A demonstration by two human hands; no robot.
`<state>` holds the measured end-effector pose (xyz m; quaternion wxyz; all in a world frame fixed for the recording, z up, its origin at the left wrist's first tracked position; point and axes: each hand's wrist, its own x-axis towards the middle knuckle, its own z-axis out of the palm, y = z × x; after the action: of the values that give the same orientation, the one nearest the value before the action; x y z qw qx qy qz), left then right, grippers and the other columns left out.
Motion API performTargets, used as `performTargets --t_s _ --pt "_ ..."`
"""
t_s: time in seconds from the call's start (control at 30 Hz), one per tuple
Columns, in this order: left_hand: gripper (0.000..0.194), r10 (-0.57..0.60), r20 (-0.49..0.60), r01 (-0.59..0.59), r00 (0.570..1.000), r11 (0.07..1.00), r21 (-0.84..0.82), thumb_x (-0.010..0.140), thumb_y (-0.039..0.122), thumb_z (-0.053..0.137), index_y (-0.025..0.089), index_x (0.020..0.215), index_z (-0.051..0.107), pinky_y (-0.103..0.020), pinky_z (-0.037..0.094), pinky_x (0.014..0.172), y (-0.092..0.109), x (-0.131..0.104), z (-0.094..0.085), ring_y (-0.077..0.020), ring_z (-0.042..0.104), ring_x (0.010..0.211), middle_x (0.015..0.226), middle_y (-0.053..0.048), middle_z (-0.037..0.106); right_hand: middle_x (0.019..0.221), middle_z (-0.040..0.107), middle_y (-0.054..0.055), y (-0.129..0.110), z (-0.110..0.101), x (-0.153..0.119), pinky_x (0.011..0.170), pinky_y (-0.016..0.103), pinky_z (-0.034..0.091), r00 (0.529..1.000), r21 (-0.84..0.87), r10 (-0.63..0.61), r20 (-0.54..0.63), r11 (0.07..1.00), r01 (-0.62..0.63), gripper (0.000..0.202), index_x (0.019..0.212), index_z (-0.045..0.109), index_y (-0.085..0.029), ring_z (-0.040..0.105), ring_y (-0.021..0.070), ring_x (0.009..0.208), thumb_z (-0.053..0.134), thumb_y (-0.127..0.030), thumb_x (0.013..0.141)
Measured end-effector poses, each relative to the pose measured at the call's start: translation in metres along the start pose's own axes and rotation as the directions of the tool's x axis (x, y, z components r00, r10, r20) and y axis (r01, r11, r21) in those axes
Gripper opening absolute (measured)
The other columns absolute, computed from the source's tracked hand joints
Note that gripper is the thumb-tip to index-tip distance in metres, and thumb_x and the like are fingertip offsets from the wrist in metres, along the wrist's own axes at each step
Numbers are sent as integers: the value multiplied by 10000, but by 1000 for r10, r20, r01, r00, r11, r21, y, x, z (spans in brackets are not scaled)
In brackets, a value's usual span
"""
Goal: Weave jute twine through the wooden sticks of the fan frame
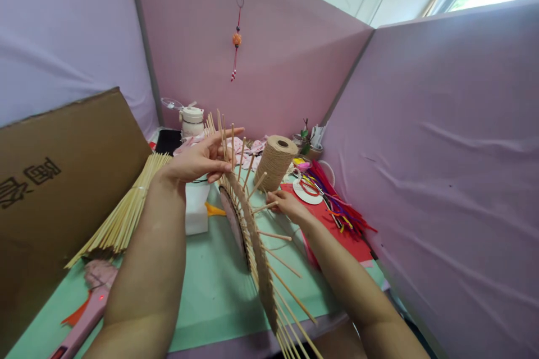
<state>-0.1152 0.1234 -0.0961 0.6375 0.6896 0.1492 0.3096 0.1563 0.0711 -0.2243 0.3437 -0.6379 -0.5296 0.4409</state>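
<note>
A round woven frame (pixel 259 252) of cardboard rings and thin wooden sticks stands on its edge over the green table (pixel 210 291). My left hand (pixel 202 157) grips its top, thumb on the rim among the sticks, index finger stretched out. To the right of the frame, my right hand (pixel 286 206) has its fingers closed around thin twine, near the stick ends. Just behind that hand stands a large spool of brown twine (pixel 275 162). A thin strand hangs between the hand and the frame.
At left lie a bundle of sticks (pixel 126 207), a cardboard box (pixel 63 179) and a pink glue gun (pixel 90 308). A white jar (pixel 192 122) stands at the back. Red sheets (pixel 337 230), a white ring (pixel 307 192) and colourful pipe cleaners (pixel 337 196) lie right.
</note>
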Motion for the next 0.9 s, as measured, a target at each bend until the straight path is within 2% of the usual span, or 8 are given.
performTargets --t_s 0.13,0.23,0.3,0.47,0.53,0.63,0.77,0.9 --pt "971 2 4 -2 1000 1000 2 735 154 751 210 1512 172 -127 349 365 0 -1 0 -21 467 395 727 7 618 839 678 83 4 24 12 465 211 378 999 -2 18 -30 1000 -18 335 816 602 -154 507 88 511 464 -451 889" --pt "952 8 -3 -8 1000 1000 3 741 143 745 223 1509 189 -124 356 379 -2 -1 -1 -20 471 411 733 6 620 667 656 32 -9 26 15 424 223 295 1000 -81 -3 6 997 4 248 715 632 -153 396 74 418 557 -362 824" --pt "951 15 3 -14 1000 1000 -4 741 144 745 227 1509 190 -127 360 384 -3 -1 -2 -22 473 417 736 6 622 571 618 3 -25 20 16 455 226 294 998 -153 -53 21 987 55 188 632 639 -155 396 78 435 596 -275 771" --pt "961 13 10 -13 1000 1000 -24 733 150 751 217 1506 185 -133 356 380 -4 -1 -2 -25 471 409 729 13 620 500 563 -24 -92 -11 24 485 229 272 981 -329 -191 11 926 184 91 595 638 -162 418 89 481 614 -165 683" --pt "970 9 5 -9 1000 999 -33 729 150 754 213 1507 178 -135 351 375 -3 -1 -2 -29 471 406 714 25 610 492 555 -16 -122 -28 26 474 240 265 968 -485 -246 53 841 241 116 611 647 -160 408 92 462 581 -184 703" --pt "968 12 7 -12 1000 999 -34 730 156 751 220 1508 178 -138 355 377 -3 -2 -3 -30 469 412 714 30 604 489 543 -8 -154 -57 31 481 246 275 957 -598 -284 55 759 259 182 586 644 -153 395 88 457 570 -240 728" --pt "947 20 29 -19 999 1000 -20 748 162 739 233 1510 181 -137 362 394 -5 -2 -6 -28 472 427 716 28 598 533 585 4 -166 -85 49 503 246 306 928 -637 -353 -119 744 201 136 635 688 -144 437 98 495 605 -224 707" --pt "941 20 21 -20 1000 1000 -9 747 158 739 227 1508 190 -134 358 395 -5 -2 -6 -27 477 439 740 10 606 605 628 32 -159 -88 81 541 237 365 865 -558 -414 -283 805 203 155 716 704 -131 499 117 556 594 -238 738"
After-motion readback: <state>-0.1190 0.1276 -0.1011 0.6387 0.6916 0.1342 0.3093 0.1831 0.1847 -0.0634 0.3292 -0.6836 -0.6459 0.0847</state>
